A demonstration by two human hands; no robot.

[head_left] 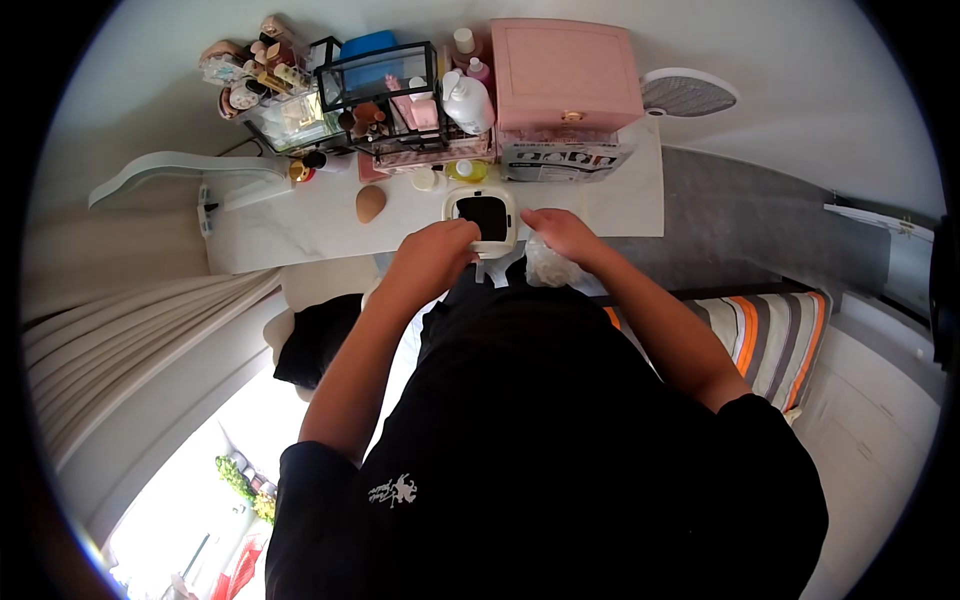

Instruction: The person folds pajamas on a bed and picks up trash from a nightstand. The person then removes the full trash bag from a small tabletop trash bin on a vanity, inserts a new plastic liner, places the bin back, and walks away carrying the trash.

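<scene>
A small white bin-like container (450, 205) with a rounded square rim and a black inside stands at the front of the marble-patterned tabletop. My left hand (435, 262) is closed on its near left rim, with the fingertips partly hidden. Just right of the container, my right hand (565, 238) holds a crumpled translucent plastic bag (548, 266), which hangs below the fingers. The right thumb points toward the container's right rim; whether it touches cannot be made out. A pale strip (480, 272) shows below the container's front edge.
Behind stand a pink box (566, 70), a white pump bottle (467, 103), a black-framed clear case (375, 78) and a makeup organizer (285, 105). A brown egg-shaped object (370, 204) sits on the tabletop (290, 235). At left is a white curved-topped object (185, 165); a striped cushion (770, 340) lies right.
</scene>
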